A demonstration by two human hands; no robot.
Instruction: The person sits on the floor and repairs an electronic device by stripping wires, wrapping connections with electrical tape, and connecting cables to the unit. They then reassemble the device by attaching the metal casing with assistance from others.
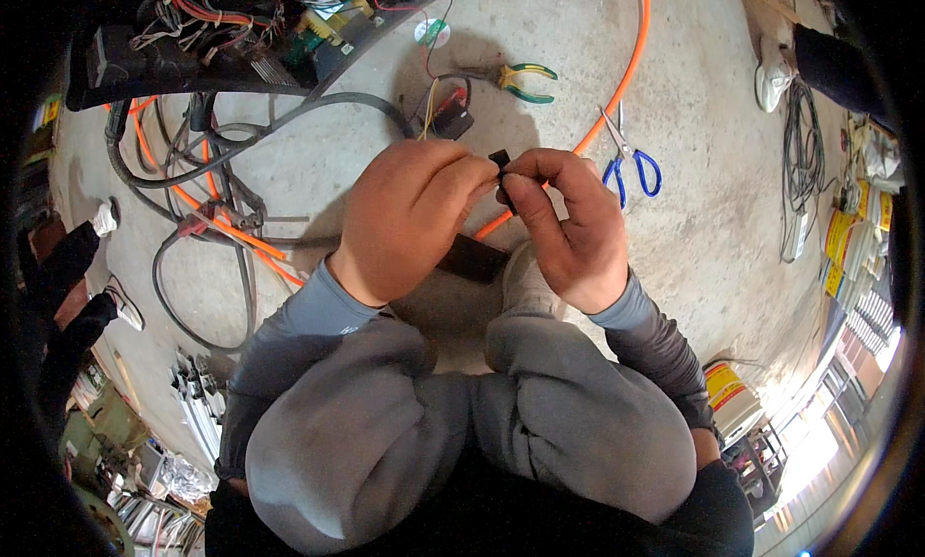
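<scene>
Both my hands meet in front of my knees, pinching a small black piece between the fingertips; its exact kind is too small to make out. My left hand is closed, its back toward me. Thumb and forefinger of my right hand press on the piece from the other side. Just beyond my left fingers lies a dark part with red on it, with thin wires attached. Green-and-yellow-handled pliers rest on the floor behind it. To the right of my right hand are blue-handled scissors.
An opened machine with bundled wires and circuit boards stands at the far left. Black and orange cables tangle below it. An orange hose crosses the concrete floor. Other people's shoes show at both sides; a coiled cable lies right.
</scene>
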